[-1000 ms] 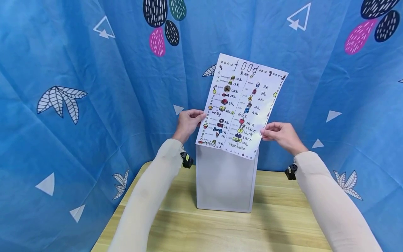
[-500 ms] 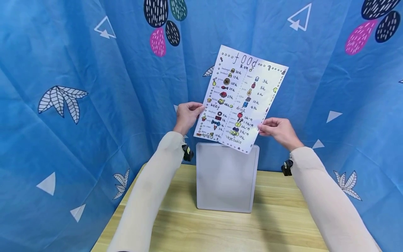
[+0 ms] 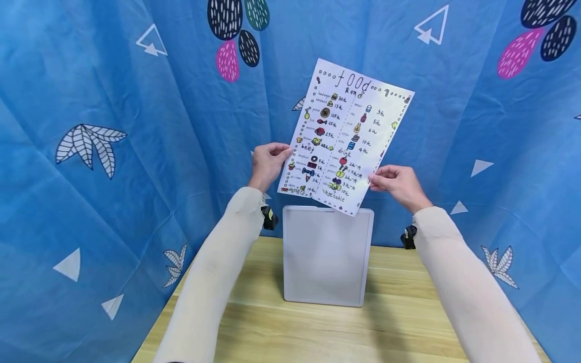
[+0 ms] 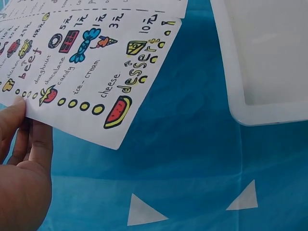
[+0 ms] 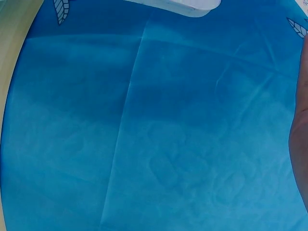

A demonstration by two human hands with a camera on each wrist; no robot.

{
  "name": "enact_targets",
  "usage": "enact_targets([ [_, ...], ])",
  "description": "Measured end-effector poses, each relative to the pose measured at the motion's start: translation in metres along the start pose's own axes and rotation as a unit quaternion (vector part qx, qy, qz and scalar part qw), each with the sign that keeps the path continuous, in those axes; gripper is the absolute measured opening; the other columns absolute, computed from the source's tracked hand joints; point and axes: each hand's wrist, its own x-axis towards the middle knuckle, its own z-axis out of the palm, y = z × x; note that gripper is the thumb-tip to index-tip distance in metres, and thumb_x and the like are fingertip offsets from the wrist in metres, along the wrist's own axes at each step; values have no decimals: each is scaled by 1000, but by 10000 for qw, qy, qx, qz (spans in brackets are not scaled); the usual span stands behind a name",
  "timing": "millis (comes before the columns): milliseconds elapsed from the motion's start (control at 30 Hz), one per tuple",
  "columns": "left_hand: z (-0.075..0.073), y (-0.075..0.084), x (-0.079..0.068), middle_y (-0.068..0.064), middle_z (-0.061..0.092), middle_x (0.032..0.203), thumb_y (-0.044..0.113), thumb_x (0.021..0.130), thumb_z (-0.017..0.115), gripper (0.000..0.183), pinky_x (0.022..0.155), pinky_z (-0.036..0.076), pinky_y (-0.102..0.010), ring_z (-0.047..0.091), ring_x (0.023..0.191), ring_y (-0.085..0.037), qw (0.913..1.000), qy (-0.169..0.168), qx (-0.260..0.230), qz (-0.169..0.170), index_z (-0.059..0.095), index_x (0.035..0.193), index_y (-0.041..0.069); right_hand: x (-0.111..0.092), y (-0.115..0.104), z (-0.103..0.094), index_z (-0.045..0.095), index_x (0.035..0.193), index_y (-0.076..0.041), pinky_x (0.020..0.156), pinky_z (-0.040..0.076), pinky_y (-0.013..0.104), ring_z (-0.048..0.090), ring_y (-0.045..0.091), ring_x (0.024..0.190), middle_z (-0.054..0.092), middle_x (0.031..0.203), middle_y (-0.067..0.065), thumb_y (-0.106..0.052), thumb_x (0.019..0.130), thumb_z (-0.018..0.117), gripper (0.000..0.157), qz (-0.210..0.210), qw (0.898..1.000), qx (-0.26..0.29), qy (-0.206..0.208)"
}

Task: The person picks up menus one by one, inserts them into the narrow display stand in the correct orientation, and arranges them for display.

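Observation:
Both hands hold up a paper menu [image 3: 336, 166], hand-drawn with food pictures and prices under the heading "food". It tilts, its right side lower than its left. My left hand [image 3: 269, 164] pinches the left edge between thumb and fingers; in the left wrist view the thumb of that hand [image 4: 24, 159] lies on the printed face. On the right edge, lower down, my right hand [image 3: 399, 185] pinches the sheet. Below the paper stands an upright white framed board [image 3: 324, 257], its top edge slightly overlapped by the menu's lower right corner in the head view.
A light wood table [image 3: 254, 322] carries the board near its back. Blue patterned curtain [image 3: 150, 126] hangs behind and along the left. In the right wrist view, a white rounded edge [image 5: 192, 7] shows at the top.
Both hands have raised the paper menu and shifted it slightly left, uncovering the upper part of the white board. The board has stayed in place.

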Motion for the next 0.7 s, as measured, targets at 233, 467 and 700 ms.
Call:
enact_targets([
  [233,-2,5,1,-12,73,96,20,94,71,21,76,59,-34,69,82,-22,9998,108,86,146,77,106,4,3,-4,4,62,113,12,81,59,27,73,13,82,72,96,2,-17,95,70,34,-22,9999,125,35],
  [467,-5,8,4,-11,73,95,21,94,72,20,71,56,-29,69,80,-21,9995,204,143,200,77,105,4,6,-9,8,64,110,8,79,59,26,73,12,81,72,98,5,-21,95,70,34,15,9998,-11,217],
  [700,-7,11,5,-11,73,95,21,94,71,20,73,58,-31,69,80,-21,9990,270,198,302,77,105,4,9,-11,11,64,111,7,79,59,25,74,19,87,72,96,3,-22,95,70,34,22,9997,-23,252],
])
